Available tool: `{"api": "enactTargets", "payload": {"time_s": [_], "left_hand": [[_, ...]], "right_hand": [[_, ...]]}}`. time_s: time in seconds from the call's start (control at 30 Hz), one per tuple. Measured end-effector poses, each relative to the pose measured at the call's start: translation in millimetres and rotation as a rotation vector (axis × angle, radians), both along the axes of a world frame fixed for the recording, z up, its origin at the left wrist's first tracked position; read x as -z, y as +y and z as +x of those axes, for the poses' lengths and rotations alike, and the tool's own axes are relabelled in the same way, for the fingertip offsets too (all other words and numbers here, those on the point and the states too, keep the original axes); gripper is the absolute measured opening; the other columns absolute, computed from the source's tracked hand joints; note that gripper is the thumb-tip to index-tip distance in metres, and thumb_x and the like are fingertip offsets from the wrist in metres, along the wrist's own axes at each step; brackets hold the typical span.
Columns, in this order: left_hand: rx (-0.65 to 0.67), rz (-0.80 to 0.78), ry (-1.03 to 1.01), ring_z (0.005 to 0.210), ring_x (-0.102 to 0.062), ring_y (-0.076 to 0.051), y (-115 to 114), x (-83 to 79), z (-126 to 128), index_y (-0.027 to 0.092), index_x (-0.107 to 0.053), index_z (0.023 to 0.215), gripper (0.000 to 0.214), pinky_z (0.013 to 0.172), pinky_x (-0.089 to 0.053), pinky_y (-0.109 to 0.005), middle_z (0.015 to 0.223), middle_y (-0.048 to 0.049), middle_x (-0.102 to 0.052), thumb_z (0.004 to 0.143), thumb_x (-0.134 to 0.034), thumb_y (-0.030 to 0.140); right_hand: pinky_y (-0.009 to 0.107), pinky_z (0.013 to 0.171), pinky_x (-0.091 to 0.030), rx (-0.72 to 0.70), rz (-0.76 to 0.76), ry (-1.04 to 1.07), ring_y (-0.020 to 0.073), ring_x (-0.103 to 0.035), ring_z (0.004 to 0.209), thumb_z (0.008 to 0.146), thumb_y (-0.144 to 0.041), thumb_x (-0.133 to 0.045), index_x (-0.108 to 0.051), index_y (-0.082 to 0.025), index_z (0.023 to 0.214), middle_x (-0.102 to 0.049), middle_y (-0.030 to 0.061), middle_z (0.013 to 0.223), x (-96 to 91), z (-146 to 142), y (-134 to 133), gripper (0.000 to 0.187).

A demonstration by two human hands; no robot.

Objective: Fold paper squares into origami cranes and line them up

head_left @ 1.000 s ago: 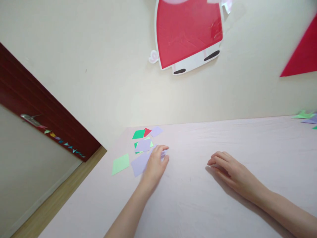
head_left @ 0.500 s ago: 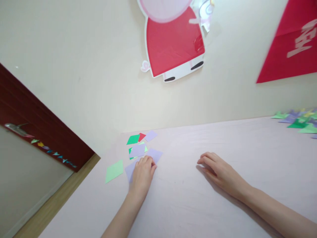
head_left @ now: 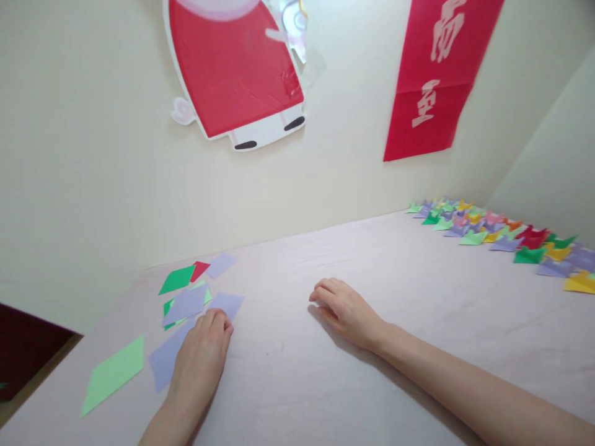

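Observation:
My left hand (head_left: 204,347) rests at the left of the table, over the edge of a purple paper sheet (head_left: 167,359) and touching the near corner of another purple sheet (head_left: 227,303). Its fingers are curled together with the thumb alongside; whatever may be in them is hidden. Beyond it lie a purple sheet (head_left: 186,305) over green ones, a dark green sheet (head_left: 177,280), a red piece (head_left: 199,271) and a purple square (head_left: 221,265). A light green sheet (head_left: 114,375) is to its left. My right hand (head_left: 346,310) lies mid-table, loosely bent, thumb apart, holding nothing.
Rows of folded paper pieces (head_left: 504,238) in many colours stand along the table's right back. The pale tablecloth (head_left: 288,384) meets a wall carrying a red cartoon cutout (head_left: 237,68) and a red banner (head_left: 432,93). A dark door (head_left: 28,353) shows at lower left.
The view has swung to the right, so more of the folded paper rows and the banner shows. Both hands keep about the same pose and place on the table.

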State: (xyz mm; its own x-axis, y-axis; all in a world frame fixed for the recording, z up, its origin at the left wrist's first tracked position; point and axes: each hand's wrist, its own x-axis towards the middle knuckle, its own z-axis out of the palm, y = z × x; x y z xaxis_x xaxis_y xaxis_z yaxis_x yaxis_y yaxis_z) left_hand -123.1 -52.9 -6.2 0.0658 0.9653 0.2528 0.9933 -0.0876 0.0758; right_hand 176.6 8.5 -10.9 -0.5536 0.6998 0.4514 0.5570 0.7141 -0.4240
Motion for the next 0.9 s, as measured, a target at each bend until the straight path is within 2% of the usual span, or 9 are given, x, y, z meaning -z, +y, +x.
{"api": "enactTargets", "payload": {"time_s": [0.07,0.13,0.23,0.33,0.4,0.5,0.6,0.7,0.9], "left_hand": [[0.022,0.011,-0.016,0.079,-0.054,-0.025,1.7,0.6,7.5,0.023,-0.045,0.075,0.021,0.074,-0.043,-0.041,0.085,-0.0075,-0.056,0.09,-0.03,0.028],[0.052,0.015,-0.071,0.078,-0.055,-0.025,1.5,0.6,14.2,0.023,-0.046,0.076,0.024,0.073,-0.044,-0.04,0.088,-0.0071,-0.058,0.091,-0.03,0.031],[0.097,0.017,-0.173,0.082,-0.058,-0.024,-0.7,0.7,18.6,0.023,-0.05,0.082,0.026,0.076,-0.046,-0.041,0.095,-0.0064,-0.06,0.093,-0.032,0.036],[0.115,0.055,-0.235,0.091,-0.061,-0.025,-1.8,4.1,16.1,0.023,-0.054,0.094,0.024,0.081,-0.047,-0.041,0.102,-0.0062,-0.061,0.092,-0.038,0.04],[0.129,0.084,-0.252,0.097,-0.06,-0.026,-1.0,8.2,13.7,0.023,-0.056,0.098,0.025,0.084,-0.048,-0.042,0.105,-0.0069,-0.062,0.091,-0.041,0.042],[0.157,0.091,-0.252,0.104,-0.059,-0.027,1.3,14.3,12.7,0.023,-0.057,0.099,0.025,0.089,-0.047,-0.044,0.11,-0.008,-0.063,0.09,-0.042,0.042],[0.177,0.096,-0.244,0.107,-0.058,-0.028,2.5,18.0,13.6,0.024,-0.057,0.1,0.025,0.092,-0.046,-0.046,0.114,-0.0083,-0.062,0.091,-0.042,0.042],[0.19,0.117,-0.242,0.109,-0.057,-0.028,1.8,20.5,13.2,0.025,-0.058,0.101,0.024,0.092,-0.046,-0.046,0.115,-0.0078,-0.061,0.092,-0.043,0.042],[0.206,0.13,-0.263,0.106,-0.058,-0.027,0.4,25.4,11.8,0.025,-0.059,0.101,0.025,0.092,-0.047,-0.044,0.114,-0.0076,-0.061,0.093,-0.043,0.042]], "right_hand": [[0.038,0.085,-0.045,0.128,0.067,-0.037,0.0244,-0.056,0.093,0.083,-0.009,-0.054,-0.06,-0.02,0.097,-0.065,0.008,0.099,-9.1,25.7,19.0,0.019],[0.037,0.088,-0.043,0.355,0.095,-0.082,0.0253,-0.056,0.096,0.082,-0.014,-0.057,-0.061,-0.019,0.101,-0.066,0.0079,0.098,-23.6,70.9,42.1,0.02],[0.035,0.089,-0.04,0.89,0.101,-0.312,0.026,-0.055,0.099,0.084,-0.026,-0.058,-0.062,-0.019,0.108,-0.066,0.0084,0.103,-46.4,158.3,65.7,0.025],[0.043,0.081,-0.038,1.186,0.071,-0.354,0.0383,-0.052,0.102,0.086,-0.03,-0.055,-0.065,-0.005,0.107,-0.062,0.0255,0.104,-55.4,232.2,64.5,0.034],[0.044,0.078,-0.036,1.302,0.038,-0.388,0.0418,-0.05,0.104,0.085,-0.031,-0.058,-0.067,-0.003,0.107,-0.061,0.0296,0.106,-50.3,262.6,55.8,0.037],[0.04,0.076,-0.034,1.418,-0.012,-0.522,0.0388,-0.048,0.103,0.083,-0.037,-0.061,-0.068,-0.011,0.109,-0.061,0.0246,0.111,-33.9,283.9,46.3,0.037],[0.04,0.075,-0.032,1.416,-0.002,-0.555,0.0372,-0.047,0.101,0.085,-0.044,-0.058,-0.069,-0.015,0.105,-0.062,0.0211,0.109,-22.0,288.7,48.2,0.037],[0.043,0.076,-0.03,1.423,-0.026,-0.576,0.0374,-0.045,0.102,0.085,-0.046,-0.058,-0.072,-0.017,0.099,-0.062,0.0204,0.107,-21.1,286.9,56.3,0.035],[0.05,0.082,-0.026,1.461,-0.181,-0.582,0.0387,-0.042,0.108,0.086,-0.041,-0.055,-0.075,-0.019,0.094,-0.064,0.0206,0.107,-27.1,284.3,70.1,0.031]]}}
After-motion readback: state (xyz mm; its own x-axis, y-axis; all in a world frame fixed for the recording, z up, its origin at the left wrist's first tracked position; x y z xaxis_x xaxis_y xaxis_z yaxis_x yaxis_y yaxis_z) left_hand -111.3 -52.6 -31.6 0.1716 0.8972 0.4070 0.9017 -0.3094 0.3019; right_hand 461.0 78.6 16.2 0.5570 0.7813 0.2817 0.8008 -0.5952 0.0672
